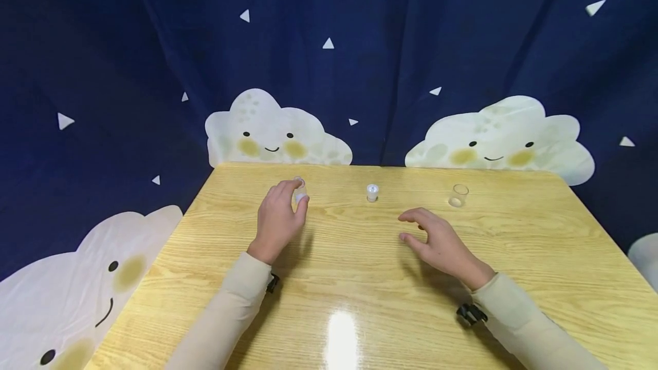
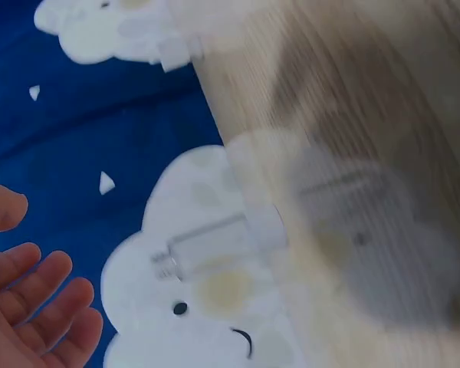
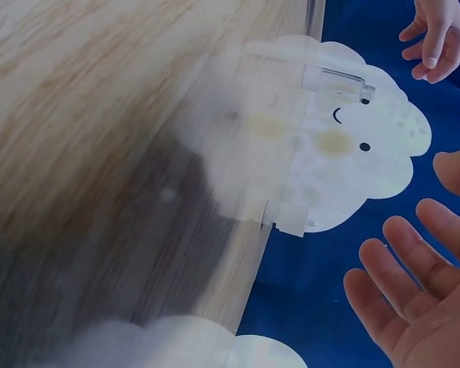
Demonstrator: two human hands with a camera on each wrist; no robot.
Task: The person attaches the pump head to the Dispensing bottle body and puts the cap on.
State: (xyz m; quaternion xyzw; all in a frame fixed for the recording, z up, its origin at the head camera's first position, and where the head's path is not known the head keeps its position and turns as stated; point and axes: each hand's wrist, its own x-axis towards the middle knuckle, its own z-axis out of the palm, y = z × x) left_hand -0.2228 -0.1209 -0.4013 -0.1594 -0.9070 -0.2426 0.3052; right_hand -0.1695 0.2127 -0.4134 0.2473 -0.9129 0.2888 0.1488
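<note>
A small clear bottle [image 2: 211, 249] with a narrow neck stands near the table's far edge; in the head view my left hand [image 1: 280, 216] partly covers it. The left wrist view shows that hand's fingers [image 2: 69, 299] loosely bent and apart from the bottle. To the right of the bottle is a small white cylindrical piece [image 1: 372, 192], perhaps a bottle top. My right hand [image 1: 442, 244] hovers over the table with thumb and fingers spread, holding nothing. Beyond it stands a short clear cup-shaped piece [image 1: 458, 195].
All of this is on a wooden table [image 1: 319, 278] with light glare near the front. Behind the table hangs a dark blue curtain [image 1: 380, 61] printed with smiling clouds and white triangles. Each wrist carries a black strap.
</note>
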